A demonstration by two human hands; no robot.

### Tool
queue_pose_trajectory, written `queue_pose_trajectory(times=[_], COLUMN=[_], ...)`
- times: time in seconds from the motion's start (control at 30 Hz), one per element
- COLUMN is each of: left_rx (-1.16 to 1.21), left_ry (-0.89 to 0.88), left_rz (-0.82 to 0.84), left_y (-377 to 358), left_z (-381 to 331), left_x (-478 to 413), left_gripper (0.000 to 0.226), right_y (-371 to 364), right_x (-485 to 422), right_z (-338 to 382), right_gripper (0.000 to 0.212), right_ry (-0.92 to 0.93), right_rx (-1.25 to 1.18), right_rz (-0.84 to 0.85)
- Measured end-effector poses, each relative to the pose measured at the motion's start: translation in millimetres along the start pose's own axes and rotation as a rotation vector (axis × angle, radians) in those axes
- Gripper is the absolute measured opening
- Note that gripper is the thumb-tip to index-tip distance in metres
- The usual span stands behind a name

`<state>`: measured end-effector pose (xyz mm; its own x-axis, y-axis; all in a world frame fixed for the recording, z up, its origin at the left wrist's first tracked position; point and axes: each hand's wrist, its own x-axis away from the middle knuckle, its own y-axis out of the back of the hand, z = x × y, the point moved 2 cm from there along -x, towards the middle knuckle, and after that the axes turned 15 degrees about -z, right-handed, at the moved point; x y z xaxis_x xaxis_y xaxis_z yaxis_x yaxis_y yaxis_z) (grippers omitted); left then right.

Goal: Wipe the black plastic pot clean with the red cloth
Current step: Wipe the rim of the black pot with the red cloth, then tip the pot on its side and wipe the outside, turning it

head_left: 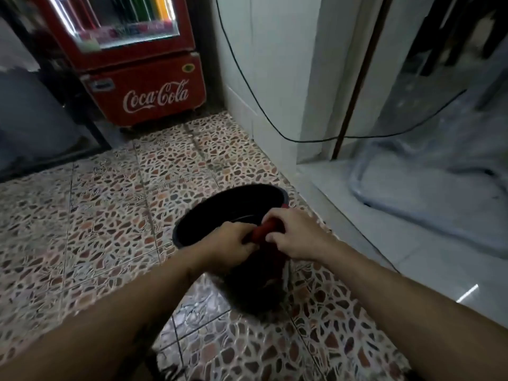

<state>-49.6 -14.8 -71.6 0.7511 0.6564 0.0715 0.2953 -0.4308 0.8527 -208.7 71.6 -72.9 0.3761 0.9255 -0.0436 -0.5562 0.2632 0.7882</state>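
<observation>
The black plastic pot [220,213] sits tilted on the patterned floor tiles, its open mouth facing up and away from me. The red cloth [265,232] is bunched at the pot's near rim. My left hand [233,243] grips the cloth's left end over the rim. My right hand [297,232] closes on the cloth from the right, fingers wrapped over it. A small red piece [284,205] shows at the pot's right rim. The pot's lower wall is in dark shadow beneath my hands.
A red Coca-Cola fridge [154,94] stands at the back left. A white tiled wall [264,78] with a hanging black cable [275,127] runs along the right. A raised white tile step [384,229] and a clear plastic sheet [439,160] lie to the right.
</observation>
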Motion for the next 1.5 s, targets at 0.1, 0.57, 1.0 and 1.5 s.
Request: queue_pose_trajectory(times=[0.1, 0.57, 1.0, 1.5], left_rx=[0.007, 0.415, 0.597, 0.341], left_ry=[0.001, 0.292, 0.415, 0.515], left_rz=[-0.026, -0.215, -0.219, -0.229], left_y=[0.7, 6.6, -11.0, -22.2], left_z=[-7.4, 21.9, 25.7, 57.6], left_x=[20.9, 62.3, 40.4, 24.3], left_gripper=[0.048, 0.045, 0.040, 0.048], right_y=[7.2, 38.9, -26.9, -60.8], right_x=[13.4, 23.7, 46.3, 74.4], right_z=[-2.2, -3.3, -5.9, -7.8], right_gripper=[0.031, 0.038, 0.053, 0.040], right_ry=[-0.037, -0.285, -0.263, -0.025], right_rx=[-0.005, -0.113, -0.125, 0.215], right_rz=[-0.120, -0.256, -0.116, -0.013])
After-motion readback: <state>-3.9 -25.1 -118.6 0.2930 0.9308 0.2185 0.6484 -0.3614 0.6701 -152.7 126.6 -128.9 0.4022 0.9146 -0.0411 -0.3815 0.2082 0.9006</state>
